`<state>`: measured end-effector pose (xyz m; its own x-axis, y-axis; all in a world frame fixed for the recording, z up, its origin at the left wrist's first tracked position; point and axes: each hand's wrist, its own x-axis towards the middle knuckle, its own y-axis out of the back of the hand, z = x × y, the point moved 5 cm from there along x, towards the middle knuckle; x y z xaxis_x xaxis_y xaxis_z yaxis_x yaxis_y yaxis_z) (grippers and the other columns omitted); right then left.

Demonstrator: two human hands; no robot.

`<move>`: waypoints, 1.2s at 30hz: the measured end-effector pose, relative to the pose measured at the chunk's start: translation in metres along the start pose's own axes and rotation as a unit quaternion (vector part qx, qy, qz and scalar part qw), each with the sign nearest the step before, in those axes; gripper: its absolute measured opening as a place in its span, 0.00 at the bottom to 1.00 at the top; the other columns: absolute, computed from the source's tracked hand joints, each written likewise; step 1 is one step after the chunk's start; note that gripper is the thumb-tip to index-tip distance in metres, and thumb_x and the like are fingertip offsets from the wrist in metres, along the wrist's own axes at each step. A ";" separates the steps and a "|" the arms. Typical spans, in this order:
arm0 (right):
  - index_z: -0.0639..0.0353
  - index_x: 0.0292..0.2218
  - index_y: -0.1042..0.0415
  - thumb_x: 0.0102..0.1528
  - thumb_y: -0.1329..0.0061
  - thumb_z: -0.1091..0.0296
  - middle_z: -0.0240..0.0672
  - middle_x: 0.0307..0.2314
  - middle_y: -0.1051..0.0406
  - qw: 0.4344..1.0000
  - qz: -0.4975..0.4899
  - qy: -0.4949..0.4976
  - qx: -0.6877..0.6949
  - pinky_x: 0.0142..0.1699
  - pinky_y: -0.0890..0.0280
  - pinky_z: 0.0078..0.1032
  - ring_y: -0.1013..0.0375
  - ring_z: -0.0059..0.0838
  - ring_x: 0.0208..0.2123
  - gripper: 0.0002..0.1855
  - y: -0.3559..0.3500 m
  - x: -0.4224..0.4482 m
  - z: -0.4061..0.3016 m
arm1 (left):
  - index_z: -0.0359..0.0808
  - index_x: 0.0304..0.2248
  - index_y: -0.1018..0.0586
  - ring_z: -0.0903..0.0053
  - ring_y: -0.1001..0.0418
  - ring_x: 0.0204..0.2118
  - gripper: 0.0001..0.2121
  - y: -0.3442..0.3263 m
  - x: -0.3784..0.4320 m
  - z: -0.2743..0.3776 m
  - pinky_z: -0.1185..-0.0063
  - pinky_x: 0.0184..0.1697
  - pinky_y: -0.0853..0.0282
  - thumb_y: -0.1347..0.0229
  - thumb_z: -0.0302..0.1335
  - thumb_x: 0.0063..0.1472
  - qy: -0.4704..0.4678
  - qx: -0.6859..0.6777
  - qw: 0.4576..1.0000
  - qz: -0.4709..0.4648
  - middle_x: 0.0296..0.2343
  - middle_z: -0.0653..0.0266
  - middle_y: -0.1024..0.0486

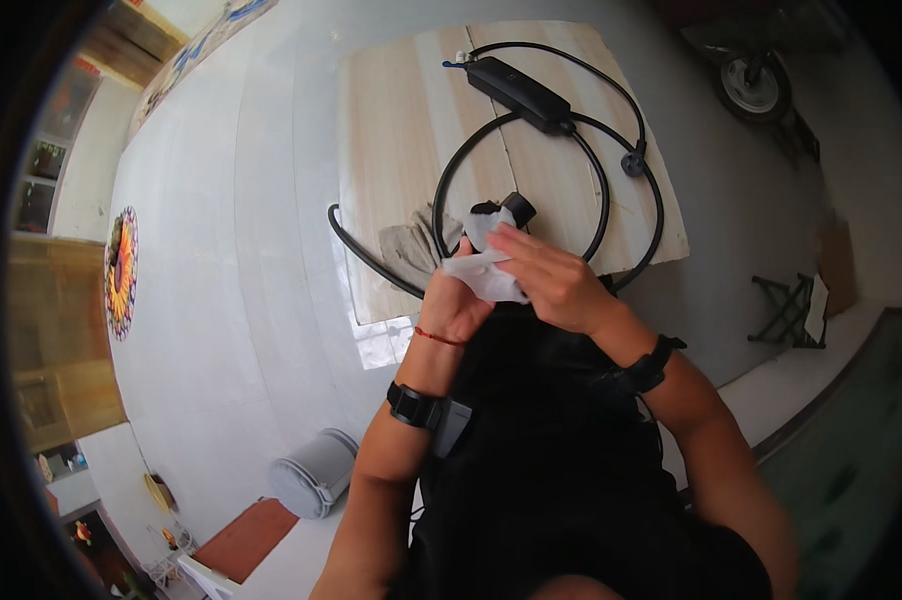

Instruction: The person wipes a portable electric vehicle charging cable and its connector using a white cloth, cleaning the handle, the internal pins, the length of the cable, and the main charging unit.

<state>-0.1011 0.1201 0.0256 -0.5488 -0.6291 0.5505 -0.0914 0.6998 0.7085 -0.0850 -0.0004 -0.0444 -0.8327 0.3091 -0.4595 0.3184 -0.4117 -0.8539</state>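
Note:
A crumpled white wipe lies over a black charging connector, whose round end sticks out beyond the wipe. My left hand is around the connector's near part, thumb up, though the wipe hides most of that grip. From the right, my right hand presses the wipe with its fingers. The connector's black cable loops over the wood-patterned tabletop. Farther back lies the cable's black control box. A power plug hangs by the right-hand loop. Left of the hands is a rumpled grey cloth.
One cable loop reaches past the table's left edge. A grey lidded bucket stands on the floor at lower left. To the right are a folding stool frame and a vehicle wheel.

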 end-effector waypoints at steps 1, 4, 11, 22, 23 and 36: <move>0.69 0.36 0.29 0.47 0.56 0.83 0.43 0.43 0.31 0.993 0.054 -0.086 0.056 0.47 0.34 0.26 0.30 0.35 0.45 0.11 0.005 -0.008 0.013 | 0.38 0.44 0.31 0.75 0.29 0.42 0.15 0.003 0.001 0.001 0.77 0.41 0.34 0.61 0.39 0.66 0.003 0.000 1.000 0.004 0.40 0.67 0.28; 0.69 0.36 0.29 0.53 0.58 0.77 0.39 0.30 0.28 0.913 0.140 -0.330 0.193 0.36 0.34 0.20 0.29 0.25 0.31 0.09 0.015 -0.026 0.040 | 0.41 0.42 0.31 0.77 0.31 0.39 0.13 0.022 0.004 0.007 0.80 0.35 0.38 0.61 0.38 0.66 0.002 -0.005 1.000 -0.016 0.39 0.65 0.29; 0.63 0.39 0.29 0.57 0.57 0.69 0.45 0.21 0.28 0.901 0.136 -0.359 0.204 0.30 0.34 0.26 0.26 0.34 0.24 0.11 -0.007 0.001 0.016 | 0.33 0.42 0.34 0.74 0.37 0.32 0.14 0.013 0.014 0.003 0.79 0.35 0.38 0.63 0.35 0.66 0.010 -0.066 0.997 -0.049 0.35 0.61 0.31; 0.65 0.29 0.30 0.55 0.58 0.73 0.44 0.16 0.34 0.897 0.184 -0.336 0.223 0.25 0.40 0.25 0.33 0.33 0.18 0.06 0.009 -0.018 0.013 | 0.31 0.41 0.35 0.72 0.38 0.32 0.12 0.007 0.014 0.004 0.76 0.37 0.39 0.65 0.30 0.66 -0.009 -0.125 0.992 -0.027 0.34 0.59 0.34; 0.65 0.28 0.30 0.55 0.57 0.71 0.42 0.14 0.35 0.860 0.242 -0.374 0.250 0.23 0.42 0.24 0.36 0.28 0.15 0.07 0.010 -0.018 0.027 | 0.31 0.40 0.35 0.72 0.39 0.32 0.11 0.014 0.013 0.004 0.77 0.37 0.39 0.64 0.31 0.66 0.010 -0.167 0.981 -0.102 0.33 0.60 0.34; 0.67 0.34 0.31 0.55 0.57 0.72 0.39 0.22 0.30 0.918 0.122 -0.306 0.223 0.30 0.36 0.26 0.30 0.27 0.25 0.08 -0.007 -0.008 0.003 | 0.27 0.50 0.39 0.58 0.39 0.53 0.19 0.040 0.018 0.004 0.65 0.57 0.44 0.69 0.31 0.66 0.014 -0.185 0.979 -0.082 0.49 0.47 0.37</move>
<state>-0.0985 0.1216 0.0146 -0.9496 -0.2219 0.2215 -0.1586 0.9494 0.2712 -0.0888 -0.0149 -0.0859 -0.8753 0.3707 -0.3105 0.3280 -0.0166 -0.9445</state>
